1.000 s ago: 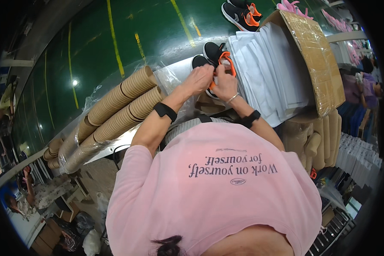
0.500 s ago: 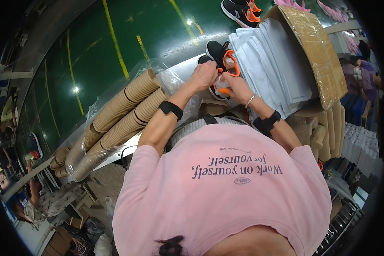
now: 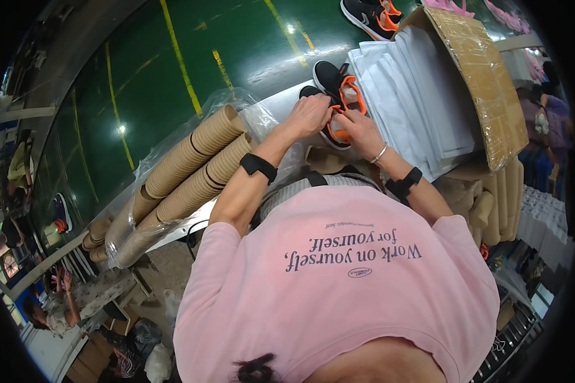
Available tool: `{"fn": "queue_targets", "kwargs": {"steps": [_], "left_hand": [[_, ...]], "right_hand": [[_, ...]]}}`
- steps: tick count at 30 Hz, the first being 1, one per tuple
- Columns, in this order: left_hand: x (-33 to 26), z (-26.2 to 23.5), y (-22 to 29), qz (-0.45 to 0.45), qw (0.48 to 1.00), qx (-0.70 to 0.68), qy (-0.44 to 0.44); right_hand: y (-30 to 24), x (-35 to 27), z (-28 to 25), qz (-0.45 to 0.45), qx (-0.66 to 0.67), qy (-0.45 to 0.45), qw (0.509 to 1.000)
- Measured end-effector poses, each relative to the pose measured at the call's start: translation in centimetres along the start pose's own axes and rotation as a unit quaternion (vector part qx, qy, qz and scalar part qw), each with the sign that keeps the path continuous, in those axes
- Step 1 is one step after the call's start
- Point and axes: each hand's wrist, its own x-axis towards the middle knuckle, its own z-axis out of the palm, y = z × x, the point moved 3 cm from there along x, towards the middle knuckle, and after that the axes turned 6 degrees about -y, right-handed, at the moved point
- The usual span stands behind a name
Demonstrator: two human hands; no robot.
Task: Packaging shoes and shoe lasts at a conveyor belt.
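Note:
A black sneaker (image 3: 339,141) with an orange lining and white sole edge lies under both my hands. My left hand (image 3: 310,115) is closed, its fingertips pinching at the orange-edged opening. Close beside it my right hand (image 3: 362,133) is also closed, thumb and fingers on the same opening. Whitish stuffing shows inside the shoe. The fingers cover much of its middle, so exactly what they pinch is partly hidden. A matching sneaker (image 3: 329,78) rests just beyond, touching or nearly touching the first, with pale stuffing in its orange opening.
Right of the shoes, a cardboard box (image 3: 485,76) on its side holds a stack of white paper sheets (image 3: 406,105). To the left lie long nested stacks of brown cardboard forms (image 3: 195,143) in clear plastic. More sneakers (image 3: 370,19) sit on the green surface (image 3: 230,38) beyond.
My right hand has shifted up toward my left, and their fingertips are now closer together over the shoe. The orange piece beside my right hand no longer sticks out. The whole view has shifted slightly.

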Motion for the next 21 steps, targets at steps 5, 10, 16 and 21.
{"fn": "queue_targets", "kwargs": {"steps": [5, 10, 16, 21], "left_hand": [[0.0, 1.1, 1.7, 0.075, 0.996, 0.043, -0.002], [0.2, 0.3, 0.3, 0.022, 0.999, 0.027, -0.004], [1.4, 0.7, 1.6, 0.039, 0.995, 0.083, -0.048], [0.2, 0.8, 2.1, 0.035, 0.995, 0.089, -0.02]], "right_hand": [[1.0, 0.7, 1.0, -0.013, -0.106, 0.075, 0.991], [2.1, 0.2, 0.0, 0.124, 0.051, 0.08, 0.988], [4.6, 2.3, 3.0, 0.111, -0.013, 0.008, 0.994], [4.0, 2.7, 3.3, 0.097, -0.023, 0.032, 0.995]]}}
